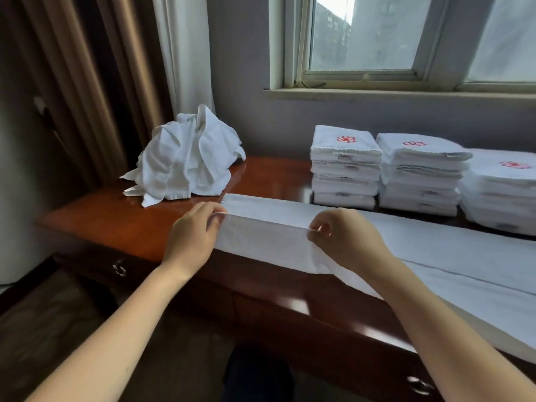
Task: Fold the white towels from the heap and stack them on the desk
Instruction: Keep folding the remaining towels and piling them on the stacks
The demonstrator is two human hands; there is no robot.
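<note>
Hands palm-down, left hand (193, 235), right hand (345, 237), both pinching towel (261, 239) edge (raised).

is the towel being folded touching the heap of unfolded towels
Cannot tell. In the head view the far corner of the spread towel ends right by the heap, with no clear gap or overlap visible.

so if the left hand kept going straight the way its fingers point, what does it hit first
Probably only the long white towel already in the left hand's grip; its fingers point right along the raised edge, toward the right hand. Depth is unclear.
</note>
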